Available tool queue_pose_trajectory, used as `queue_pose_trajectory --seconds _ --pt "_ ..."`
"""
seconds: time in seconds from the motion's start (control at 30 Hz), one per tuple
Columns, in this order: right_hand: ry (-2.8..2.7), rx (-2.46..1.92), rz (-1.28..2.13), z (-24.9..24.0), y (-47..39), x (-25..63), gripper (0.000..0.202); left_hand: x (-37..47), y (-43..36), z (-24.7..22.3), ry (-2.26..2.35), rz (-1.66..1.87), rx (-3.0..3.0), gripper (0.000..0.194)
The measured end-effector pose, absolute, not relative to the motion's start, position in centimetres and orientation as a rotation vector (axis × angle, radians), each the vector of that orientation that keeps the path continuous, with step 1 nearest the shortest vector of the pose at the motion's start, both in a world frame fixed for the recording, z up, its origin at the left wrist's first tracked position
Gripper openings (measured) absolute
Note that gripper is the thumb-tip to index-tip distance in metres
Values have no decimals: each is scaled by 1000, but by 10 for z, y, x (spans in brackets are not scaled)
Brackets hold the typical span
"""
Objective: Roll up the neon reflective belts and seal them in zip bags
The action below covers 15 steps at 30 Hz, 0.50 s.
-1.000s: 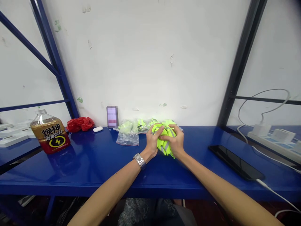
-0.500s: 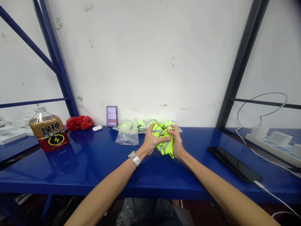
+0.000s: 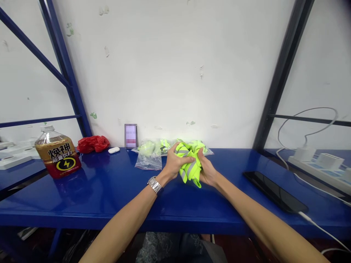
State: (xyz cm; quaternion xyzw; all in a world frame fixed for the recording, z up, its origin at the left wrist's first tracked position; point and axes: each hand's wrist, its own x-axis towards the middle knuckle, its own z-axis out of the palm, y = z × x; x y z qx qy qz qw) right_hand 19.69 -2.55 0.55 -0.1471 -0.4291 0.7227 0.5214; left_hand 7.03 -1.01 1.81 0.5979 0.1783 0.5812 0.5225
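A crumpled neon-yellow cloth with grey reflective stripes (image 3: pixel 190 168) is held above the blue table, a loose corner hanging at its bottom. My left hand (image 3: pixel 175 162) grips its left side, thumb across the front. On the right side my right hand (image 3: pixel 207 168) is closed round the cloth, its fingers partly hidden behind it. Behind the hands, along the wall, lie clear plastic bags with more yellow pieces (image 3: pixel 147 148). An open-looking flat part of one clear bag (image 3: pixel 149 162) spreads toward the front.
On the blue table (image 3: pixel 109 190) a large drink bottle (image 3: pixel 61 155), a red plastic bag (image 3: pixel 93 144), a white case (image 3: pixel 113 150) and an upright phone (image 3: pixel 131 136) stand or lie at left. At right are a black phone (image 3: pixel 274 191) with a cable and a power strip (image 3: pixel 315 168).
The cloth has been turned and bunched a little differently, its loose corner now slightly lower. My right hand's thumb and fingers have shifted on it. Both hands still hold it.
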Motion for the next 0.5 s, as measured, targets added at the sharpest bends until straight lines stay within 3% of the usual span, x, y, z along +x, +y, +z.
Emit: queue_pose_trajectory --seconds 0.33,0.5 --pt "-1060 -443 1904 0 -23 199 42 68 -12 18 535 1398 1593 48" --pt "-1057 -498 1763 -3 -21 201 39 72 -16 18 492 1369 1676 48"
